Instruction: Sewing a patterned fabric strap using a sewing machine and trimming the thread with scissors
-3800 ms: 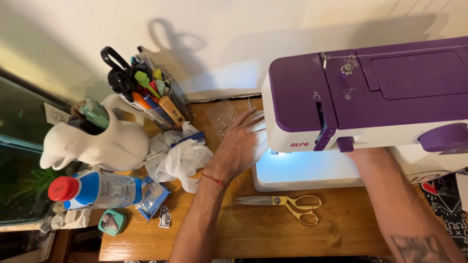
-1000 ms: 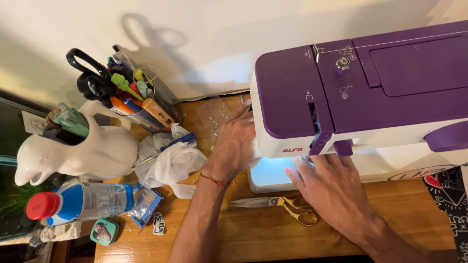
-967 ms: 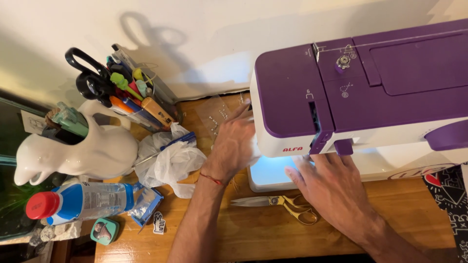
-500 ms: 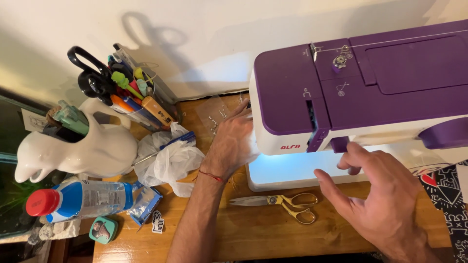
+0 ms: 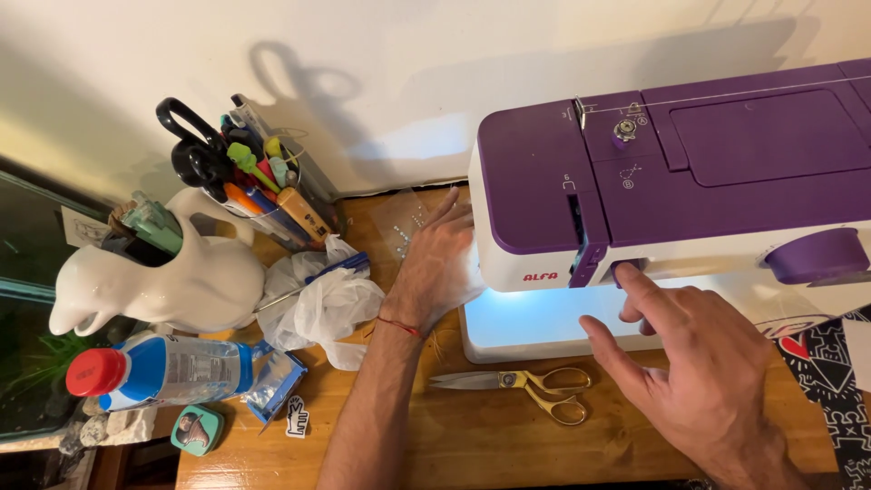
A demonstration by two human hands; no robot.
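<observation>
A purple and white sewing machine (image 5: 689, 172) stands on the wooden table (image 5: 472, 436), its lamp lighting the white bed (image 5: 535, 318). My left hand (image 5: 435, 268) lies flat with fingers spread against the machine's left end, a red thread round the wrist. My right hand (image 5: 689, 363) hovers in front of the machine, fingers apart; its index fingertip touches a small purple lever (image 5: 626, 270) on the machine's front. Neither hand holds anything. Gold-handled scissors (image 5: 526, 386) lie closed on the table between my two arms.
A white jug (image 5: 172, 281) and a cup of pens, tools and black scissors (image 5: 245, 172) stand at the back left. A crumpled white plastic bag (image 5: 322, 304), a lying blue bottle with a red cap (image 5: 163, 372) and small stickers (image 5: 295, 417) sit nearby. A patterned black cloth (image 5: 826, 363) lies at the right.
My right hand has drawn back from the lit bed under the needle, lifted, and its index finger now reaches the purple lever. My left hand has stayed at the machine's end.
</observation>
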